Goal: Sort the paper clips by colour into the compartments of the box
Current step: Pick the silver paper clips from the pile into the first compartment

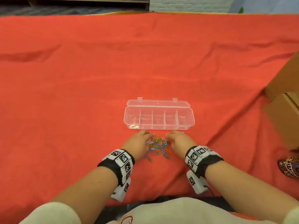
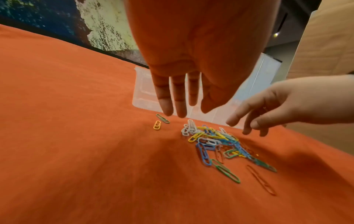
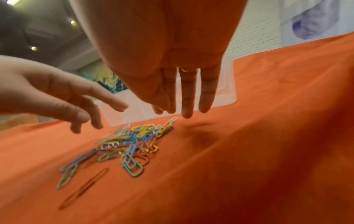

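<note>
Red cloth [image 1: 80,78] covers the whole table, w/ a few soft creases across it; past its far edge a pale brick wall [image 1: 189,4] shows. Clear plastic box [image 1: 159,117] sits mid-table, lid [image 1: 157,103] folded back behind it, five compartments in a row. Leftmost one has something small & pale near its front wall, can't tell what; the others look bare. Just on my side of the box lies the paper clip pile [image 1: 157,147]: blue, green, yellow, white & orange ones tangled together, touching the cloth, none in my fingers. My left hand [image 1: 137,143] hovers at the pile's left edge, fingers straight & pointing down, holding nothing; from the left wrist cam its fingertips [image 2: 181,112] hang just above the cloth, near the box's front wall. My right hand [image 1: 180,140] is at the pile's right edge, also loose & spread, gripping nothing; a ring [image 3: 188,70] shows on one finger in the right wrist cam. Two strays sit apart from the pile on its left: a green clip [image 2: 162,118] & a yellow clip [image 2: 157,125], side by side near my left fingertips. A long red clip [image 2: 261,179] lies alone on the near side, hard to pick out vs. the cloth. Both wrists carry black bands w/ white marker blocks [image 1: 123,159]. Cardboard boxes [image 1: 284,94] stand at the table's right edge, well apart from the clips.
</note>
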